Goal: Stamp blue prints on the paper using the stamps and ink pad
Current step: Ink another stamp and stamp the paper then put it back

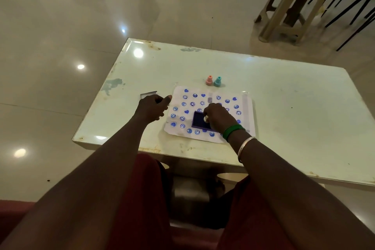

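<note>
A white paper (178, 99) covered with several blue smiley and heart prints lies on the table. A blue ink pad (197, 121) sits open on the paper. My right hand (218, 116) holds a small white stamp (206, 118) over the pad's right part; whether it touches the ink I cannot tell. My left hand (152, 108) rests as a loose fist at the paper's left edge, holding nothing that I can see. A pink stamp (209, 80) and a teal stamp (218, 81) stand upright just beyond the paper's far edge.
The pale glossy table (294, 119) has worn edges. A clear lid (148, 95) lies left of the paper, partly behind my left hand. A plastic stool (292, 4) and dark chair legs (349, 4) stand on the floor at the far right.
</note>
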